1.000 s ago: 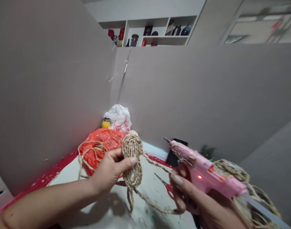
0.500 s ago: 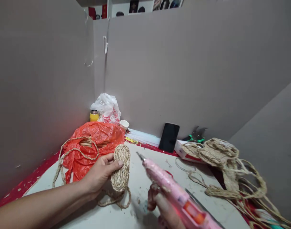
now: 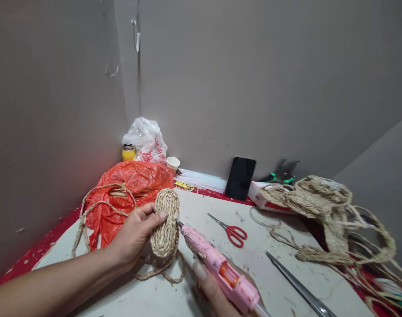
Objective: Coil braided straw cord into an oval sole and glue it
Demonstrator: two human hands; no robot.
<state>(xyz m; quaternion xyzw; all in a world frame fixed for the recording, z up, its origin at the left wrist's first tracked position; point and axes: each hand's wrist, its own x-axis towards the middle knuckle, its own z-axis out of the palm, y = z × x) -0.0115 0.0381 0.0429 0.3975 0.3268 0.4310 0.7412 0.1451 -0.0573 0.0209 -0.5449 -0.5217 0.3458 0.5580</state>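
Note:
My left hand (image 3: 140, 231) pinches a flat oval of coiled braided straw cord (image 3: 165, 220) between thumb and fingers, holding it up above the table. A loose tail of the cord (image 3: 169, 275) hangs in loops below it and trails left over a red plastic bag (image 3: 135, 171). In my right hand (image 3: 214, 286) is a pink hot glue gun (image 3: 217, 264), with a glue stick coming out of its back end. The gun's metal nozzle is at the right edge of the oval; whether it touches cannot be made out.
Red-handled scissors (image 3: 232, 231) and a grey metal tool (image 3: 296, 284) lie on the white board (image 3: 201, 202). A phone (image 3: 240, 178) leans at the back, near green-handled pliers (image 3: 282, 176). Heaped straw braids (image 3: 323, 198) fill the right side. A white cup (image 3: 173, 163) stands by the red bag.
The glue gun has moved left, bringing its nozzle to the oval's edge. Scissors that were hidden behind the gun now show. The whole view has shifted slightly downward.

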